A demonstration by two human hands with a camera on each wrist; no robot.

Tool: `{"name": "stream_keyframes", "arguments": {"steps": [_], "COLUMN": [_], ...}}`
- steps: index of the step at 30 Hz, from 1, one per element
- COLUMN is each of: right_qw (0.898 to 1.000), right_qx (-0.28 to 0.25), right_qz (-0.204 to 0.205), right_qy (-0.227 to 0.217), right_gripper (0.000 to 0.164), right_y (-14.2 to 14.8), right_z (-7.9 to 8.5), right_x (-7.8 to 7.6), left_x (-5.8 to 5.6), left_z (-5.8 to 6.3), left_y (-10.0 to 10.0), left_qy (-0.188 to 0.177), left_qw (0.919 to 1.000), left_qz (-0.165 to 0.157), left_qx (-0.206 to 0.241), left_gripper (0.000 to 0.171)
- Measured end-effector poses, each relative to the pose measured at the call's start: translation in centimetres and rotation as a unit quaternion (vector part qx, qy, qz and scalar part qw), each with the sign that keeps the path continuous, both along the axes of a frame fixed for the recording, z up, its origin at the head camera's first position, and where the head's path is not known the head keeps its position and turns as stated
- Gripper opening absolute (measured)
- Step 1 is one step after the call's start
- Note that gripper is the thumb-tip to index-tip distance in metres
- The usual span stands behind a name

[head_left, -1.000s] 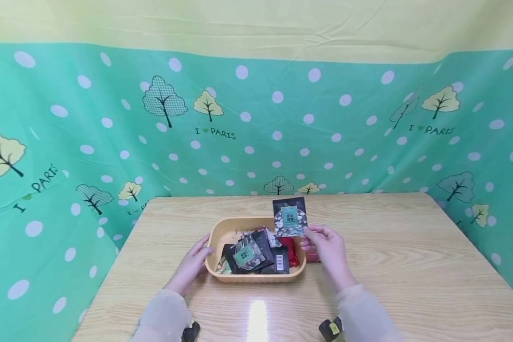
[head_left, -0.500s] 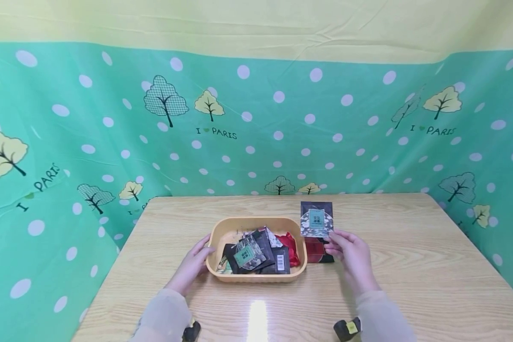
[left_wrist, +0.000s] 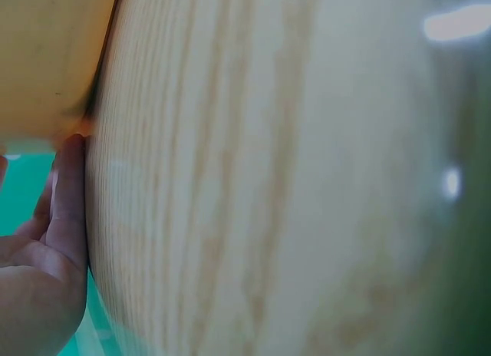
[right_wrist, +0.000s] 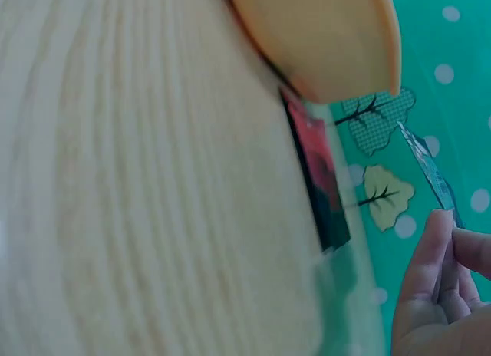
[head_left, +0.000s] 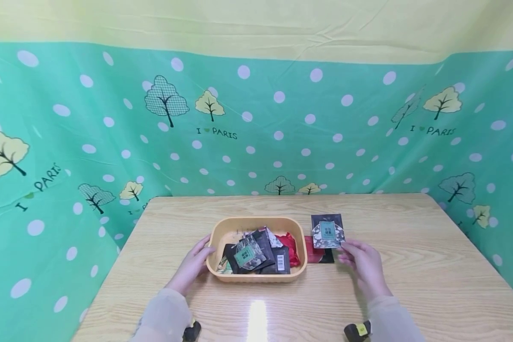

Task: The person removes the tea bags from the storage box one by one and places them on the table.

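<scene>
My right hand (head_left: 365, 266) pinches a black sachet (head_left: 327, 232) by its lower right corner, between thumb and fingers. The sachet has a teal label and a floral print; in the right wrist view the thin sachet (right_wrist: 428, 166) is seen nearly edge-on, raised off the table. Below it, a red and black packet (head_left: 316, 254) lies on the table against the basket's right side. My left hand (head_left: 191, 266) grips the left wall of a yellow-orange plastic basket (head_left: 256, 278), thumb over the rim. In the left wrist view, fingers (left_wrist: 69, 176) lie along the basket's outside.
Inside the basket are another teal-labelled sachet (head_left: 249, 254), a black packet with a barcode (head_left: 278, 262), a crumpled red wrapper (head_left: 289, 248) and other packets. The wood-grain table (head_left: 410, 266) ends at a green dotted cloth (head_left: 278, 116) behind and at both sides.
My right hand has carried the sachet right and lower, from above the basket to over the red and black packet, which is now more exposed. My left hand stays on the basket.
</scene>
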State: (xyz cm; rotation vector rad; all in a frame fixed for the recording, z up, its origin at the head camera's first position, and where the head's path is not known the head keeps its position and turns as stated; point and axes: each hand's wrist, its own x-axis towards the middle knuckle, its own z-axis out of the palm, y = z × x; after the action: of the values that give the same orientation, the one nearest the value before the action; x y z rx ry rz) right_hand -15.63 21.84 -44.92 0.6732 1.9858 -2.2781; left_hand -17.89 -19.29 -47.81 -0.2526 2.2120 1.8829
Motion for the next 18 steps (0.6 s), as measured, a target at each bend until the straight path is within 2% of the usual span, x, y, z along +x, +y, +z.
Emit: {"name": "stream_keyframes", "arguments": {"steps": [8, 11, 18], "right_qw": [0.999, 0.999, 0.999], "right_qx": [0.015, 0.013, 0.019], "right_qz": [0.022, 0.023, 0.012], "right_qy": [-0.029, -0.033, -0.046], "right_gripper": [0.045, 0.048, 0.05], "right_y": [0.9, 1.2, 1.6], "right_z": [-1.5, -1.8, -2.4], "right_x": [0.2, 0.3, 0.3], "left_x": [-0.1, -0.2, -0.1], "left_z": [-0.1, -0.3, 0.0], "left_y": [0.1, 0.1, 0.1], "left_qy": [0.002, 0.0, 0.001], "left_qw": [1.0, 1.0, 1.0], "left_qz": [-0.001, -0.001, 0.0], "left_qx": [-0.002, 0.004, -0.005], "left_gripper": [0.061, 0.063, 0.062]}}
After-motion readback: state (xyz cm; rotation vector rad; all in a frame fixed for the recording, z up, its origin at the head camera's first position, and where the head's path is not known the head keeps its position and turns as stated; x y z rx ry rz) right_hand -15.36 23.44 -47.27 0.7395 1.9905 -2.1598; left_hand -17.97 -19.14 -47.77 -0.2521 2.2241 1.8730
